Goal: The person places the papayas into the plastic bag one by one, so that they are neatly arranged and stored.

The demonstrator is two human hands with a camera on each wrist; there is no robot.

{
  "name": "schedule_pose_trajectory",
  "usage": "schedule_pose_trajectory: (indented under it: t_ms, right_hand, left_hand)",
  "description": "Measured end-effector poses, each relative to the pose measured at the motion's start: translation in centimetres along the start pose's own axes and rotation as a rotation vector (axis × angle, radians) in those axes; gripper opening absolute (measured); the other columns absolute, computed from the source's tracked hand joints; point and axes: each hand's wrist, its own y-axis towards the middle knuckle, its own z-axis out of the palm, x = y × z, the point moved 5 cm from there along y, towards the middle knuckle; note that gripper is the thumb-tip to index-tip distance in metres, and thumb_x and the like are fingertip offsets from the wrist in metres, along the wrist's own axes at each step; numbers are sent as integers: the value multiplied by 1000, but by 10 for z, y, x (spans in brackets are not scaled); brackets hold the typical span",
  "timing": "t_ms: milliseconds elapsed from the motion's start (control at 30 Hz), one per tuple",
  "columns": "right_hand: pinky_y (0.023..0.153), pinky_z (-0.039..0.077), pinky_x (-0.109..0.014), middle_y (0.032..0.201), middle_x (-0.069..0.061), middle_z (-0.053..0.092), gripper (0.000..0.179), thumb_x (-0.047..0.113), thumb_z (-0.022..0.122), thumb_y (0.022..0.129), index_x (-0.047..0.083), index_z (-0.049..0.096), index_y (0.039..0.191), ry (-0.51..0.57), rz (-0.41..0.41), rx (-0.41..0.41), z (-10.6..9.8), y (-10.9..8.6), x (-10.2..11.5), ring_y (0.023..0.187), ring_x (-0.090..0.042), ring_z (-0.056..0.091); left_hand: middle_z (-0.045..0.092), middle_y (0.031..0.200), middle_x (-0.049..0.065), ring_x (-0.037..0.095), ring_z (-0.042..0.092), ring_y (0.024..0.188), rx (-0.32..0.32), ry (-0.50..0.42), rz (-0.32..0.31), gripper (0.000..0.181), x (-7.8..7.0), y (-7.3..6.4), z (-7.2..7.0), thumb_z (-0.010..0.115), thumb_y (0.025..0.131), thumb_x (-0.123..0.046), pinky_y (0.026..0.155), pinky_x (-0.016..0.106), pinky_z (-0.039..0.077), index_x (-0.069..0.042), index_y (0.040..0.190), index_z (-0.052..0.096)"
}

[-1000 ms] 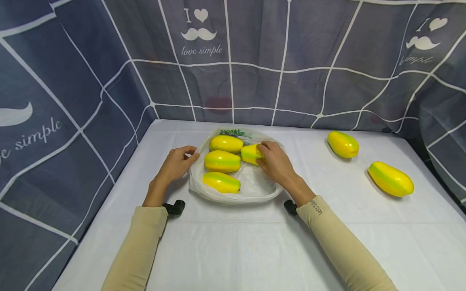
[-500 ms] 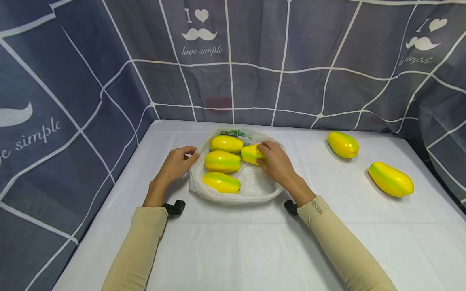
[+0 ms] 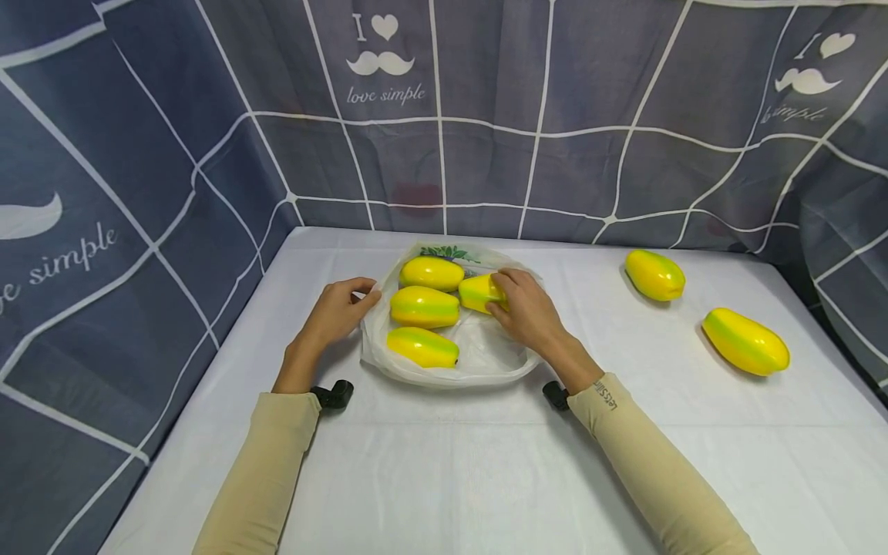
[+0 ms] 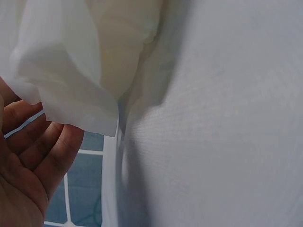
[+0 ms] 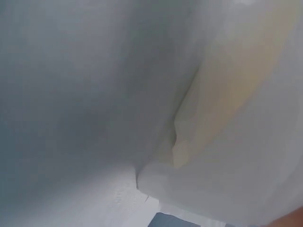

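A white plastic bag [image 3: 479, 376] lies spread wide at its mouth in the middle of the table. Three yellow-green papayas [image 3: 425, 307] are stacked in a column on the bag's left side. At the right of the bag, my right hand [image 3: 530, 312] grips another papaya [image 3: 477, 294] by its right end, which the fingers partly hide. My left hand [image 3: 338, 310] pinches the bag's left rim between thumb and fingers. The left wrist view shows the bag's film [image 4: 71, 85] hanging over that hand's fingers [image 4: 59, 153]. In the right wrist view, the bag's wall [image 5: 227, 184] hides most of the right hand.
Two more papayas lie on the white-covered table [image 3: 451, 478] to the right: one near the back [image 3: 654, 276], another closer [image 3: 745, 341]. A dark grid-patterned curtain [image 3: 486, 169] stands behind the table and along both sides.
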Motion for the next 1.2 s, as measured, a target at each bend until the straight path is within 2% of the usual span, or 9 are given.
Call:
schedule_pose_trajectory:
  t_ms: [467, 967, 1200]
  right_hand:
    - [110, 32, -48, 141, -21, 51, 53, 26, 70, 93, -5, 55, 134, 15, 17, -20, -21, -11, -6, 132, -35, 44]
    - [106, 36, -53, 136, -23, 54, 47, 20, 70, 93, -7, 58, 129, 22, -3, -105, -43, -47, -28, 128, -38, 47]
    - [103, 37, -56, 133, -25, 55, 45, 15, 71, 91, -8, 58, 127, -26, -9, -131, -55, -60, -46, 124, -41, 48]
  left_hand:
    - [65, 122, 16, 28, 64, 94, -2, 9, 5, 39, 1, 2, 1, 56, 101, -30, 77, 41, 53, -4, 129, 63]
    - [65, 123, 15, 28, 65, 94, 5, 10, -7, 40, 3, 3, 2, 56, 101, -31, 74, 39, 54, -4, 130, 62]
    - [64, 124, 16, 29, 65, 95, 10, 3, -10, 39, 2, 2, 2, 57, 101, -30, 77, 41, 54, -4, 130, 62]
